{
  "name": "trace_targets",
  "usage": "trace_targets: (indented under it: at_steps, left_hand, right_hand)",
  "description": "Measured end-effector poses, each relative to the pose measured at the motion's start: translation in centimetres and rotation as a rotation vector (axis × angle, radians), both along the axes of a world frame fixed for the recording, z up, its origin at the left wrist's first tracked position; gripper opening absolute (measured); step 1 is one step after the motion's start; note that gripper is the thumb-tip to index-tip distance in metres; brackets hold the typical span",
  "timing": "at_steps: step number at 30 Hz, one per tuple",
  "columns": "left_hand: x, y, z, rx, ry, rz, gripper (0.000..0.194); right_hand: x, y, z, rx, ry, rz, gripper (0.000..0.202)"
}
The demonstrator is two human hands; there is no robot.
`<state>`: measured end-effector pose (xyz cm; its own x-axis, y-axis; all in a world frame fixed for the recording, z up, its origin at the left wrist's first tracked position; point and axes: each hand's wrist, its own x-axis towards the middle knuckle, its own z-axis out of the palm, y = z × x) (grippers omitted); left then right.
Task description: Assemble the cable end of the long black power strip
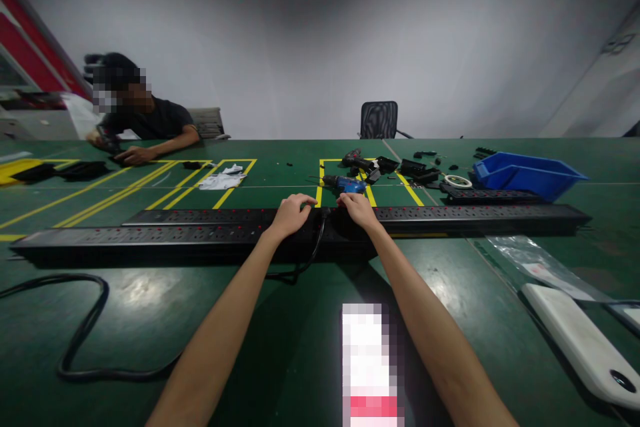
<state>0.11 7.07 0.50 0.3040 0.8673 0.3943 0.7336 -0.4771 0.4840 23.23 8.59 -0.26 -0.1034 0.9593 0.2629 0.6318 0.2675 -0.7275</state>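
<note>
Two long black power strips [165,235] lie across the green table, one partly behind the other, with rows of outlets and small red parts on top. My left hand [294,213] rests on the strips, its fingers stretched out and the thumb apart. Close by on the right, my right hand [357,209] has its fingers curled together over the rear strip; what they grip, if anything, is hidden. Between my hands a black power cord [320,233] comes off the strips and drops over the front side. Just beyond my right hand lies a blue cordless drill [345,184].
A blue bin [530,175] stands at the right, near a tape roll [457,181] and black plastic parts [420,170]. A white elongated device [575,340] and a plastic bag [537,263] lie front right. Across the table, a co-worker [155,121] handles a dark tool.
</note>
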Motion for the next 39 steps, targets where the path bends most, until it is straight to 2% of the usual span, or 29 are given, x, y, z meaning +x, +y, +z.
trace_targets:
  at_steps: [3, 7, 16, 32, 39]
  left_hand:
    - [0.5, -0.7, 0.2, 0.045, 0.137, -0.040, 0.028]
    - [0.6, -1.1, 0.1, 0.059, 0.212, -0.038, 0.028]
    - [0.6, -1.3, 0.3, 0.055, 0.225, -0.027, 0.028]
    - [0.5, -1.2, 0.1, 0.073, 0.229, -0.032, 0.030]
    - [0.5, -1.3, 0.3, 0.023, 0.232, -0.035, 0.032]
  right_hand:
    - [-0.1, -0.2, 0.0, 0.025, -0.064, -0.001, 0.040]
    - [-0.1, -0.4, 0.0, 0.072, -0.122, 0.017, 0.039]
    - [-0.2, -1.1, 0.5, 0.060, -0.155, 0.017, 0.038]
    - [-0.2, -1.0, 0.4, 0.068, -0.171, 0.019, 0.037]
    - [-0.3, -1.0, 0.6, 0.050, -0.175, 0.013, 0.035]
